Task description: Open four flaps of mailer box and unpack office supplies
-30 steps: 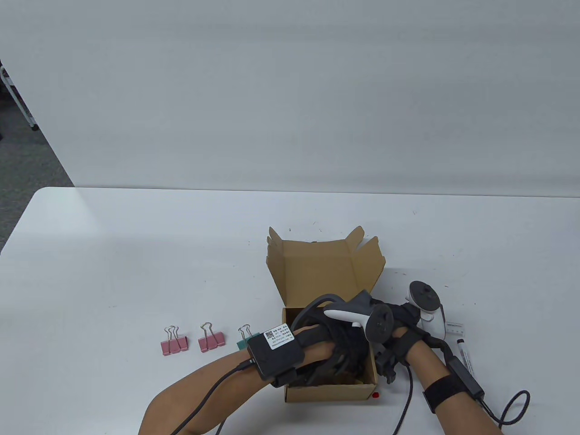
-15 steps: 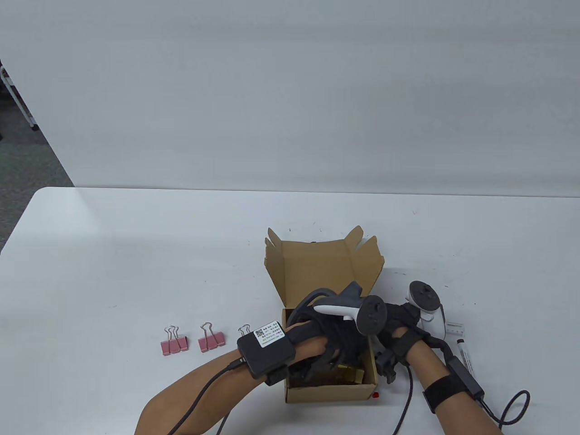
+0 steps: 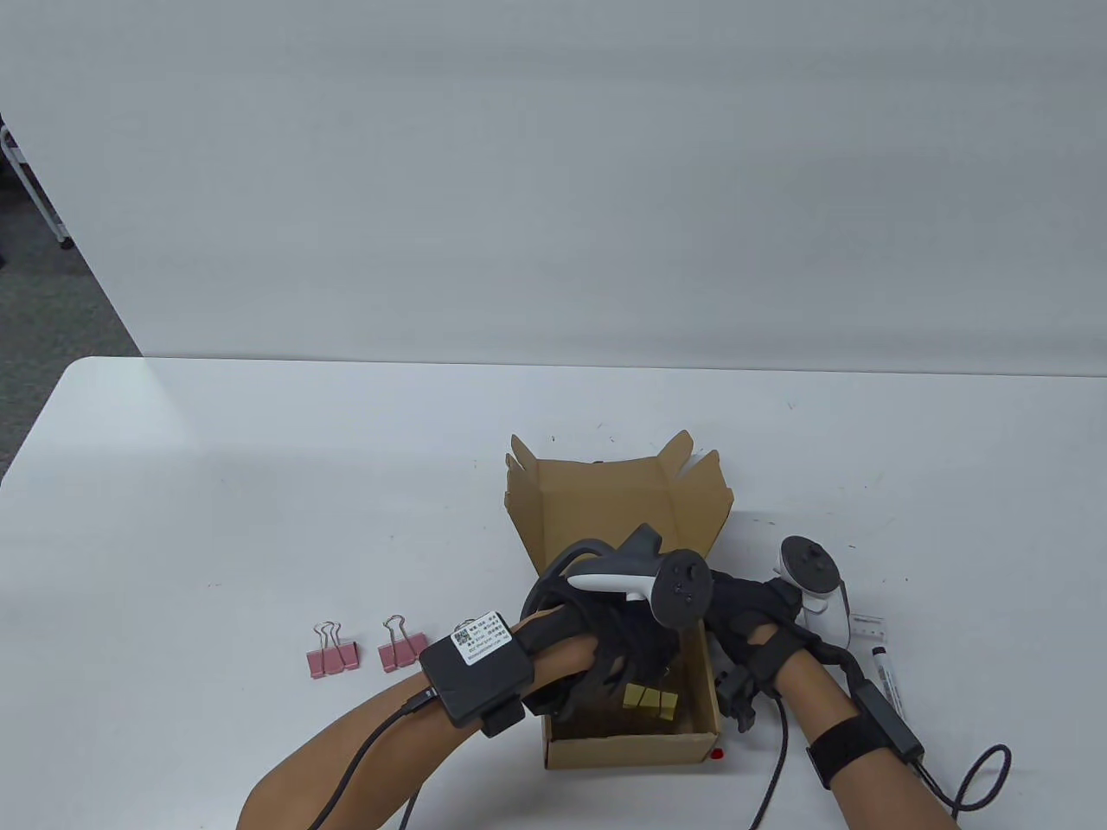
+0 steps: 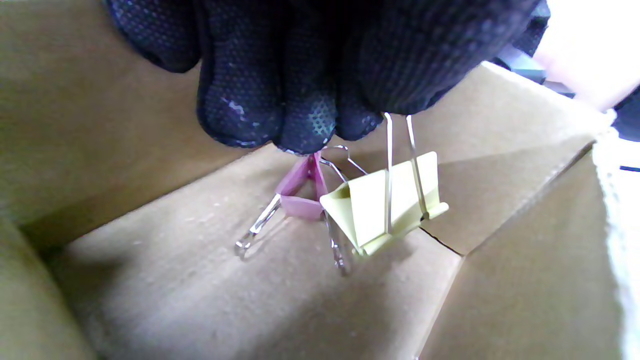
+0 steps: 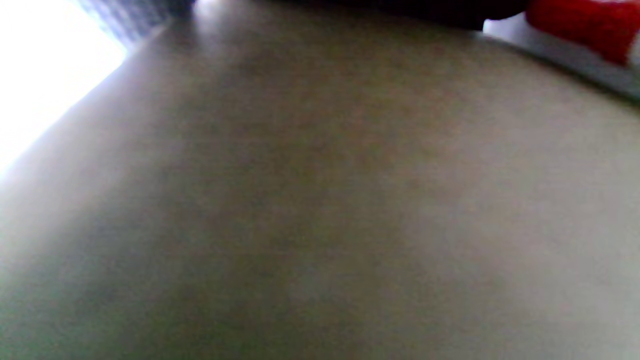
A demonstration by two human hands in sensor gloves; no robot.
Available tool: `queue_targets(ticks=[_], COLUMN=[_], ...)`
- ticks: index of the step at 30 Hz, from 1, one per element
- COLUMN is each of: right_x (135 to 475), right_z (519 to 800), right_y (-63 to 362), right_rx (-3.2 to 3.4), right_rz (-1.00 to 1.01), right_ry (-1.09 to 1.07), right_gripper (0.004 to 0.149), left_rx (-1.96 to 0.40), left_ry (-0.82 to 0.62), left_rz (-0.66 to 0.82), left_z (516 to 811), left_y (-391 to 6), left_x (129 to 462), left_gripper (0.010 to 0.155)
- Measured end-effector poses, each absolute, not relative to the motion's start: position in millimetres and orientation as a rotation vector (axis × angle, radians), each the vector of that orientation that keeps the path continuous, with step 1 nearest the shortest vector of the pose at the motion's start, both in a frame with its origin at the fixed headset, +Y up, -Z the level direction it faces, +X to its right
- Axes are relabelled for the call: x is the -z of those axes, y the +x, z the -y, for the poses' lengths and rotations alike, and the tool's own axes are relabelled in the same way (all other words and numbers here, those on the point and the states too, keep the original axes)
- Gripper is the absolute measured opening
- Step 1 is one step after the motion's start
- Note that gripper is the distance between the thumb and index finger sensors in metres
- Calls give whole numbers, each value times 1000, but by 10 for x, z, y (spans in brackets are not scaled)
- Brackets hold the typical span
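Observation:
The brown mailer box (image 3: 631,749) stands open near the table's front edge, its lid (image 3: 605,510) upright at the back. My left hand (image 3: 623,683) reaches into the box and pinches the wire handles of a yellow binder clip (image 3: 650,699), holding it just above the box floor. In the left wrist view the fingertips (image 4: 310,125) grip the yellow clip (image 4: 385,200), and a pink clip (image 4: 302,192) lies on the floor behind it. My right hand (image 3: 735,622) holds the box's right wall; its fingers are mostly hidden.
Two pink binder clips (image 3: 331,659) (image 3: 401,650) lie left of the box; a third clip (image 3: 467,624) is mostly hidden behind my left wrist. A marker (image 3: 889,679) and a small white item (image 3: 867,624) lie to the right. A small red object (image 3: 716,754) sits at the box's front right corner.
My left hand has pulled back to the left and risen inside the box, bringing the yellow clip into sight. The right hand and the box have stayed put.

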State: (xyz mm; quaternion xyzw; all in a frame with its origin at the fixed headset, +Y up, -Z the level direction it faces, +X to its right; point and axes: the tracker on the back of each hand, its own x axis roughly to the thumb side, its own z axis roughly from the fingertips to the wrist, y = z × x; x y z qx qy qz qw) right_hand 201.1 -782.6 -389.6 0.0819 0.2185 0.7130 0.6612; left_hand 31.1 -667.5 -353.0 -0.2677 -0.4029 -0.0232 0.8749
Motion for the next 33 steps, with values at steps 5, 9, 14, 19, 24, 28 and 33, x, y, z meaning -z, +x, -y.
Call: queue_targets(ticks=[5,9,14,19,24,28,33], right_x=[3896,3897,3897,3893,3894,3894,3894], right_z=[7830,7832,7834,7833,7836,7836,7836], right_y=[2011,2011,2011,2009,2010,2010,2010], right_rx=[-1615,-1616,-1616,-1616,-1616,-1616,-1616], right_rz=[-494,-493,-492,-491,-493,-493,-493], right_ry=[185,185,185,185,184,184,184], right_gripper=[64,64,64,64,64,64,65], left_rx=[0,-51,-79,-95,-48,-40,16], left_ry=[-521,-485,-441,-431,-479,-564,-616], left_rz=[830,813,762,660,527,444,343], left_z=[6519,6371,6149,5971,6068,6354,6709], left_y=[151,-1,-303,-856,-1473,-1916,-2320], left_x=[3503,3486,3448,3371,3285,3217,3165], left_gripper=[40,40,40,40,39,39,39])
